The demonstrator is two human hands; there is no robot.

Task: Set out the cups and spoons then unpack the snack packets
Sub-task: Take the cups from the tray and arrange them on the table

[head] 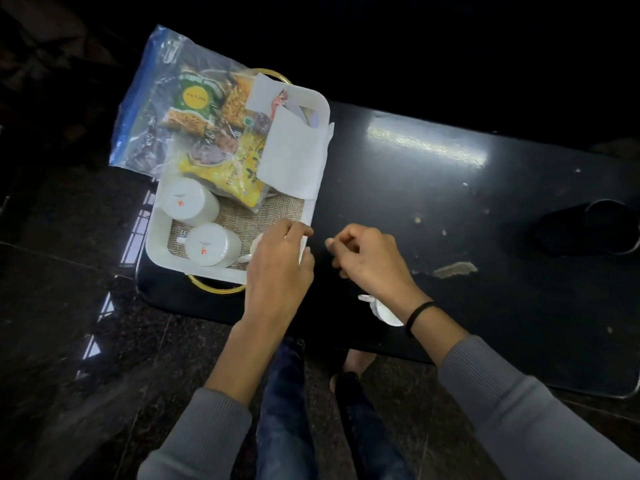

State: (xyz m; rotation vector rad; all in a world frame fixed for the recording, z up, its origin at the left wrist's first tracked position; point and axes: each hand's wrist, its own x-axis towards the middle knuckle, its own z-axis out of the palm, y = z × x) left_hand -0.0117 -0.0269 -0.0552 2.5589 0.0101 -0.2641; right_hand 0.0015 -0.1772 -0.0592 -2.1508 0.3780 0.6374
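Observation:
A white tray [157,251] with gold handles sits at the left end of the dark table. Two white cups lie bottom-up in it, one [189,201] behind the other [212,244]. A clear zip bag [162,98] of snack packets rests across the tray's far half, beside white napkins [294,157]. My left hand [277,265] is at the tray's near right corner, fingers and thumb pinching its rim, and hides a small white item there. My right hand [367,261] hovers over the table beside it, fingers curled with nothing in them. Another white cup [381,310] stands under my right wrist.
The dark table [467,209] stretches to the right, its top scratched and chipped. A dark round object [595,226] sits at its far right. My legs and a dark tiled floor show below the table's near edge.

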